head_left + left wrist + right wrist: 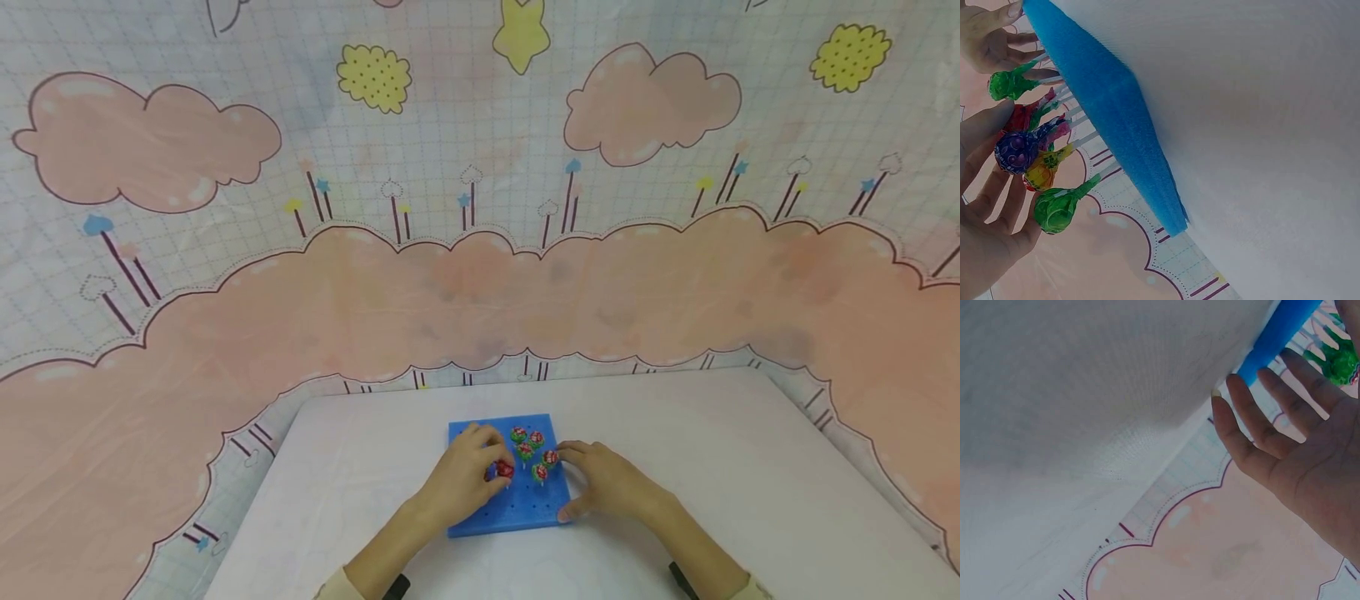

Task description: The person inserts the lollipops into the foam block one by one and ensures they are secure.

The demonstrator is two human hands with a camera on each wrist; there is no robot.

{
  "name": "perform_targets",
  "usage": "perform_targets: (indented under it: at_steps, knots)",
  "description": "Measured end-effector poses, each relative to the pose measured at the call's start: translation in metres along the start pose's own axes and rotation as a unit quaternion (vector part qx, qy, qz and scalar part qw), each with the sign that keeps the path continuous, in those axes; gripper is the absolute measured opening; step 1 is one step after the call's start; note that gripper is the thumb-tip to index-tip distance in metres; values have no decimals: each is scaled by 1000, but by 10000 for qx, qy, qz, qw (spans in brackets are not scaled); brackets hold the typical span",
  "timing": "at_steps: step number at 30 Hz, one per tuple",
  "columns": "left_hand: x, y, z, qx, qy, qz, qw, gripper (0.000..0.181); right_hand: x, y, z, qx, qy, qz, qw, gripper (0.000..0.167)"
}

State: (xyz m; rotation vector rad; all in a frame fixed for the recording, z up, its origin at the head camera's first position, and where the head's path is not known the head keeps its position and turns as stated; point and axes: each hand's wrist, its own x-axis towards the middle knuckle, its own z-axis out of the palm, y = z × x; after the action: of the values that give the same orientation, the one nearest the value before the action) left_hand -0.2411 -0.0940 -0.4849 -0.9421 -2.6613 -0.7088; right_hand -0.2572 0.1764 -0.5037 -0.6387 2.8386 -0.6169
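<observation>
A blue foam board [517, 518] lies flat on the white table, with lollipops standing in it by their sticks. My left hand [467, 475] reaches over the board's left part and pinches a red-wrapped lollipop [505, 471] between thumb and fingers. In the left wrist view, the thumb tip meets that red wrapper [1019, 119], beside a purple-blue lollipop [1016, 152], a yellow one [1041, 172] and a green one [1057, 211]. Fingers spread, my right hand [611, 483] rests at the board's right edge, near several red-and-green lollipops [525, 451]. The left hand hides part of the board.
Rows of small holes run across the board's front part. White tabletop [360, 467] extends around it on every side. Behind the table hangs a cloth backdrop [480, 308] printed with clouds and stars.
</observation>
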Motion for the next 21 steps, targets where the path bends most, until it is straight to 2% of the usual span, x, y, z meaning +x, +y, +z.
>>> perform_targets:
  at_steps: [21]
  knots:
    - [-2,-2,2,22,91,67,9999,18,-1,1,0,-18,-23,-50,10000,97]
